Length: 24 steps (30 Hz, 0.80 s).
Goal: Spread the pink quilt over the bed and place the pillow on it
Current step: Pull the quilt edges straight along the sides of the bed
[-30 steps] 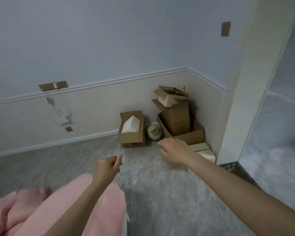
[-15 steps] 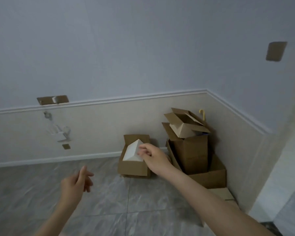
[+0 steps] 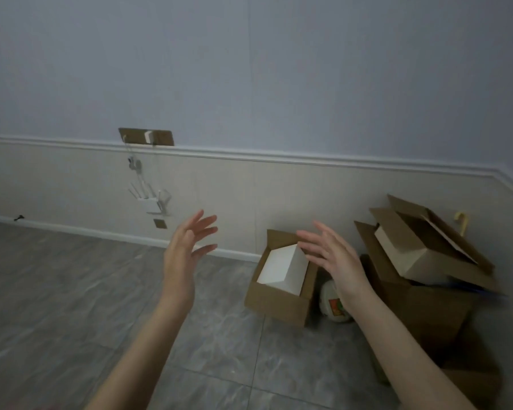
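Pink quilt fabric has dropped out of my view: a second ago it filled the lower left corner under my left arm, and now only a faint pink blur sits at the very bottom edge, too dim to identify. My left hand (image 3: 184,250) and right hand (image 3: 332,255) have both risen in front of me with fingers (image 3: 203,224) straight and spread, palms facing each other, holding nothing; earlier they were loosely curled. Beyond them I see a small open brown cardboard box with a white carton inside (image 3: 282,276), a stack of larger brown cardboard boxes (image 3: 421,261), grey tiled floor (image 3: 71,291) and a pale blue wall (image 3: 249,69). Neither bed nor pillow shows. I judge I'm turned away from the work, so spreading has not begun.
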Each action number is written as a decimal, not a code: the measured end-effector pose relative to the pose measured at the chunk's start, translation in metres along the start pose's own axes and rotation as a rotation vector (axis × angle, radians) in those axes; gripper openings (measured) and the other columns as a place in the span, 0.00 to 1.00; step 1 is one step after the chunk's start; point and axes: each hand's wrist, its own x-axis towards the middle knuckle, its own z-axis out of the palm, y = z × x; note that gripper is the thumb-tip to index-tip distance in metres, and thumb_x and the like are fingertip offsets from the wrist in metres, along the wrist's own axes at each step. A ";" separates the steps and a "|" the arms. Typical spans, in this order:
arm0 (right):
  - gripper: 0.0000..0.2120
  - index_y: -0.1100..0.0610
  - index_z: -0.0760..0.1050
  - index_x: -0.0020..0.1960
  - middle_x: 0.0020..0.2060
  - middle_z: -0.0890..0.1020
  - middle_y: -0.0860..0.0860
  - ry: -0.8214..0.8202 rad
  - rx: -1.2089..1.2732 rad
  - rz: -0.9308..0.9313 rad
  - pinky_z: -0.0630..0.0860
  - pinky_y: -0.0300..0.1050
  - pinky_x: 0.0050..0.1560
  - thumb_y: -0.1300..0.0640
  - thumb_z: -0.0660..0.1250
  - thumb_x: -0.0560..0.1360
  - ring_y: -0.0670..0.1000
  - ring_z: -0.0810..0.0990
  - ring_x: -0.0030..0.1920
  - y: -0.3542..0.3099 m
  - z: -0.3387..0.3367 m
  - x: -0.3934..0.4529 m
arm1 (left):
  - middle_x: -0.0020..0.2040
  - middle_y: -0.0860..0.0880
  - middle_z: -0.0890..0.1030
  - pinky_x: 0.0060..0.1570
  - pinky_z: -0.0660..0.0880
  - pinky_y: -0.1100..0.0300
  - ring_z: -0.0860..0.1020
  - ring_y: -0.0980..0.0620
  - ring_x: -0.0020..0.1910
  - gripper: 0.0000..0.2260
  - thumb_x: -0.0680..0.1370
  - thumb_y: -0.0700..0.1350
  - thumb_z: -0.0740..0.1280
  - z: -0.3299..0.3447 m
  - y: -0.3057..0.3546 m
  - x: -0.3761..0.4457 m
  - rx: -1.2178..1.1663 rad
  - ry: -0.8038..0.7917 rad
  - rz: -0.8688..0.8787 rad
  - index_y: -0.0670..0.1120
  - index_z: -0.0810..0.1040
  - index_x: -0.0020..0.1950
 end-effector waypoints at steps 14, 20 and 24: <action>0.27 0.47 0.74 0.65 0.62 0.79 0.54 -0.324 0.492 0.205 0.75 0.50 0.57 0.39 0.59 0.69 0.53 0.77 0.62 0.034 0.149 0.311 | 0.66 0.43 0.74 0.59 0.73 0.51 0.70 0.44 0.67 0.31 0.68 0.68 0.63 -0.088 -0.074 0.206 -0.071 0.351 0.005 0.51 0.76 0.63; 0.32 0.51 0.71 0.67 0.63 0.77 0.57 -0.709 0.546 0.432 0.69 0.57 0.62 0.39 0.63 0.65 0.56 0.76 0.63 0.059 0.336 0.383 | 0.69 0.41 0.71 0.61 0.71 0.49 0.69 0.42 0.68 0.34 0.69 0.68 0.62 -0.198 -0.064 0.246 -0.169 0.597 0.108 0.48 0.72 0.67; 0.36 0.56 0.75 0.64 0.63 0.76 0.60 -0.862 0.536 0.545 0.71 0.54 0.60 0.39 0.70 0.61 0.58 0.77 0.62 0.090 0.440 0.397 | 0.68 0.40 0.72 0.58 0.72 0.51 0.70 0.40 0.67 0.34 0.69 0.68 0.63 -0.274 -0.073 0.254 -0.188 0.717 0.109 0.47 0.72 0.67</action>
